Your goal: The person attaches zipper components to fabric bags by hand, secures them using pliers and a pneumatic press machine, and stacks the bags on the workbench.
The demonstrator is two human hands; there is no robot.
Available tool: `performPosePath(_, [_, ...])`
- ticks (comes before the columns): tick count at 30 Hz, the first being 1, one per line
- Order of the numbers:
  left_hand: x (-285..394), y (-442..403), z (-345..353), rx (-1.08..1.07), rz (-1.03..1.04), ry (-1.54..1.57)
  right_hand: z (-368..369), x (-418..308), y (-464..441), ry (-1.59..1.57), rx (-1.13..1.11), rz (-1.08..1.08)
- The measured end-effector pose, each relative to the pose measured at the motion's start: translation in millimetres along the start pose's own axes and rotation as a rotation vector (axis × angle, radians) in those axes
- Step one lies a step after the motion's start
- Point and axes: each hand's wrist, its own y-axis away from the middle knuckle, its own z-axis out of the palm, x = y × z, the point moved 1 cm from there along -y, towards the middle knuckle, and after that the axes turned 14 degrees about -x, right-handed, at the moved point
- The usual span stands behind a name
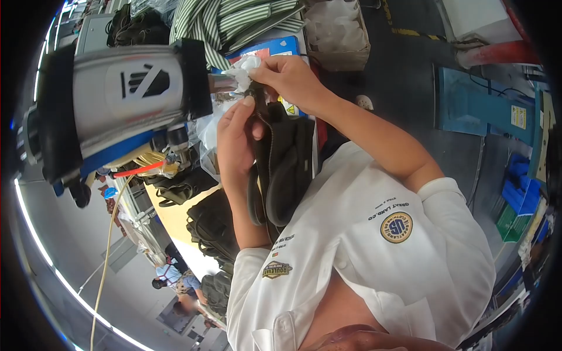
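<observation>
A dark zippered bag point(291, 158) hangs from my hands, its metal zipper running up toward a machine head. My left hand point(235, 134) grips the bag's upper end, thumb against the zipper edge. Just above, my right hand point(287, 82) is closed in a pinch where the bag's tip meets crumpled white thin material point(244, 70). Its thumb touches this material, and what lies between its fingers is hidden. The white material covers the end of the machine's metal rod. To the left is the machine's silver cylinder point(129, 85), marked with a crossed-out hand.
Green-and-white striped fabric point(234, 23) is piled behind the machine. A carton point(338, 35) of white pieces stands beside it. More dark bags point(212, 225) lie on the table at left. Several people are farther back. A blue metal frame point(486, 105) is at right.
</observation>
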Motion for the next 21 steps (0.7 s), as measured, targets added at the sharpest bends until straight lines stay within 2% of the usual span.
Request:
performPosePath(10, [-14.1, -19.9, -8.3, 0.055, 0.114, -0.013, -10.1, 12.0, -25.1, 0.354, 0.166, -0.256])
performPosePath(15, [-17.7, -21.2, -21.7, 0.097, 0.189, -0.11, -9.3, 8.9, -23.7, 0.241, 0.099, -0.152])
performPosePath(17, [-16.1, -16.8, -15.1, 0.085, 0.133, -0.001, -9.3, 6.0, -21.7, 0.216, 0.091, -0.123])
performPosePath(21, [-22.7, -16.6, -12.4, 0.105, 0.121, 0.061, -9.7, 19.5, -29.4, 0.323, 0.167, -0.252])
